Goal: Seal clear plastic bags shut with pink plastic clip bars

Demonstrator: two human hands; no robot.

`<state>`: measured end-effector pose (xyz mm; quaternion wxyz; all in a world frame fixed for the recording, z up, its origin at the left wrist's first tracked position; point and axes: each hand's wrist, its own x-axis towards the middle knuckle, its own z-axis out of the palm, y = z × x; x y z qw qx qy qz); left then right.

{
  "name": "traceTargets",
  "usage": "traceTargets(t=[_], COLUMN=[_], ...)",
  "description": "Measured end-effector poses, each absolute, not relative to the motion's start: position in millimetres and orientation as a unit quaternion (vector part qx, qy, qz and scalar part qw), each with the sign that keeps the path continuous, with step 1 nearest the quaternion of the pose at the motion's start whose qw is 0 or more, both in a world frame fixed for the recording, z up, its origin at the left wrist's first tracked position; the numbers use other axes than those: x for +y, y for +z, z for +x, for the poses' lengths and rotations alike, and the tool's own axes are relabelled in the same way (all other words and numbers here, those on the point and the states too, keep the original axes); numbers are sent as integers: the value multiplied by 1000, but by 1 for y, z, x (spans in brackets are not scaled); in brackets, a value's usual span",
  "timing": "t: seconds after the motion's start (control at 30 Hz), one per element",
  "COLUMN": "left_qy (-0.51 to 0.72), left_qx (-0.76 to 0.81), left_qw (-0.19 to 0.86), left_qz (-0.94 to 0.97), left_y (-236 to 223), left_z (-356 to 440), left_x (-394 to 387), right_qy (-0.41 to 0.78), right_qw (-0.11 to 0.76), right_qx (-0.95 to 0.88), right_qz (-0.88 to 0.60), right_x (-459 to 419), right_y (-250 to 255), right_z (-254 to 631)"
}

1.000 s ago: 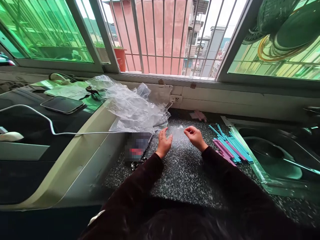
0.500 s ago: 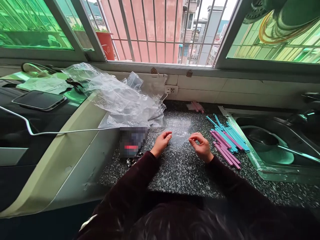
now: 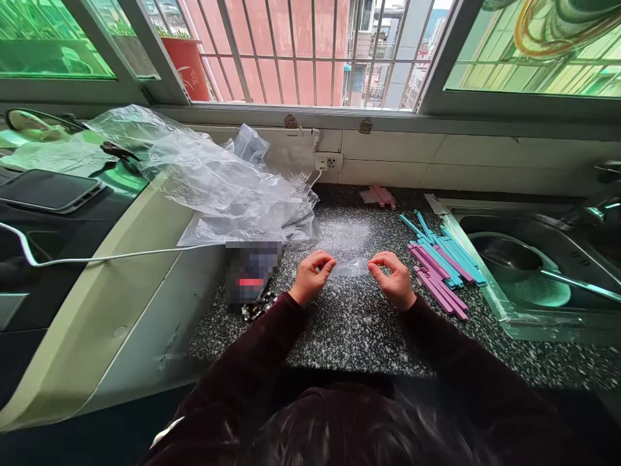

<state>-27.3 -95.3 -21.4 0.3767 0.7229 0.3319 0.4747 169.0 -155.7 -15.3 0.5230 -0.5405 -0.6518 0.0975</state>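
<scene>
A small clear plastic bag is stretched between my two hands above the speckled counter. My left hand pinches its left end between thumb and fingers. At the other end, my right hand pinches it the same way. Right of my right hand lie several thin pink strips and blue strips, loosely piled together. Whether the bag's mouth is parted cannot be made out.
Large crumpled plastic bags fill the back left. A blurred-out dark item lies left of my left hand. More pink strips sit near the wall. On the right is a sink holding a pan. A white cable crosses the left side.
The small bag, lower and looser between my hands before, is now drawn flatter and straighter, with my right hand pinching its end. The whole view has shifted slightly.
</scene>
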Motion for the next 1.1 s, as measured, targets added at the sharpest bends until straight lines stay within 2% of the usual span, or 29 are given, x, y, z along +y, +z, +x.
traceTargets(t=[0.33, 0.6, 1.1], left_qy=[460, 452, 515], left_qx=[309, 287, 241], left_qw=[324, 326, 239], left_qz=[767, 780, 787], left_y=[-23, -22, -21], left_z=[-25, -27, -29], left_x=[-100, -99, -97], right_qy=[100, 84, 98], right_qw=[499, 528, 580], right_qx=[-649, -637, -612], right_qz=[-565, -555, -529], right_x=[-156, -156, -156], right_y=[-17, -16, -16], right_z=[165, 170, 176])
